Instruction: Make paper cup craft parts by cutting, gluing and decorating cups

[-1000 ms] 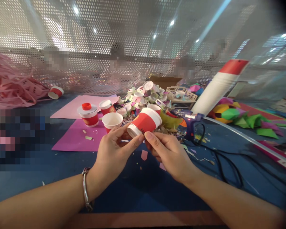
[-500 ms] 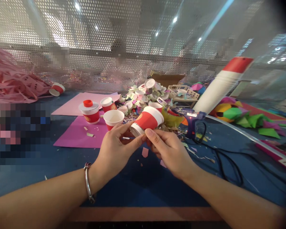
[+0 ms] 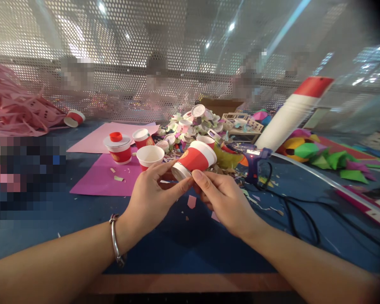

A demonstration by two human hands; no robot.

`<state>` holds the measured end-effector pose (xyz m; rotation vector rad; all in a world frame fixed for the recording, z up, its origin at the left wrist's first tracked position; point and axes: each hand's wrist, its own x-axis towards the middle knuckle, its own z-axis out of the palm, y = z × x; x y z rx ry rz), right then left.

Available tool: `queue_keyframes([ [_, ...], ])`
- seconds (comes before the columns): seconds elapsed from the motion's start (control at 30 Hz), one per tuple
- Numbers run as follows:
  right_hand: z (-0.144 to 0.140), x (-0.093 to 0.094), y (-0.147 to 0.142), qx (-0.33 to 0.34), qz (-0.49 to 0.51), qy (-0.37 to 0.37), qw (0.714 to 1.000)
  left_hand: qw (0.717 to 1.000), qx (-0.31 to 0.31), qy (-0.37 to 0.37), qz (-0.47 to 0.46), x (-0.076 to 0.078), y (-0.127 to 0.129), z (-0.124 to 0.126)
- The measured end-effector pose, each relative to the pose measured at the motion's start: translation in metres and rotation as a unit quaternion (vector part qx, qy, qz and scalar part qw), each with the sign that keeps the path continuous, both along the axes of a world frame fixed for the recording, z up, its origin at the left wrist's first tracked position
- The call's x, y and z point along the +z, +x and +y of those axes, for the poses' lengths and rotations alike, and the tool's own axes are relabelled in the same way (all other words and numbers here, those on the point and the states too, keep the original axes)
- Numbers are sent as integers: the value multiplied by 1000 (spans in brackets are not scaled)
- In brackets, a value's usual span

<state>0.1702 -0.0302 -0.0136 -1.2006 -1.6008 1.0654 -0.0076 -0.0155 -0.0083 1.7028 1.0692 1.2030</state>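
A red and white paper cup (image 3: pixel 196 158) lies tilted between my hands, its rounder end up to the right and its other end facing down toward me. My left hand (image 3: pixel 156 188), with a silver bracelet on the wrist, grips it from the left. From the right, my right hand (image 3: pixel 223 196) pinches it near its lower edge. Just beyond my left fingers stands a white paper cup (image 3: pixel 150 156) with its mouth up. Behind that are a smaller red and white cup (image 3: pixel 142 138) and a cup with a white disc and red cap on top (image 3: pixel 118 147).
A blue glue gun (image 3: pixel 255 158) with black cable stands right of my hands. Behind lies a heap of paper scraps (image 3: pixel 190 124). Stacked cups (image 3: pixel 294 112) lean at right, near colored paper shapes (image 3: pixel 329 156). Purple paper (image 3: pixel 104 177) lies left; pink shredded strips (image 3: pixel 19 103) lie farther left.
Both hands keep nearly the same hold on the cup. The whole view has shifted very slightly; nothing has been taken up or let go.
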Motion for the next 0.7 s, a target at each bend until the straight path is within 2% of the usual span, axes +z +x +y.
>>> queue_keyframes([
  [0.43,-4,5,-1,8,3,17,1000,999,33,21,5,0,-3,-1],
  [0.53,-5,7,0,4,9,27,1000,999,12,6,-46,-1,-3,-1],
  [0.7,-4,7,1,1,16,43,999,977,-40,-102,-185,1,4,-4],
])
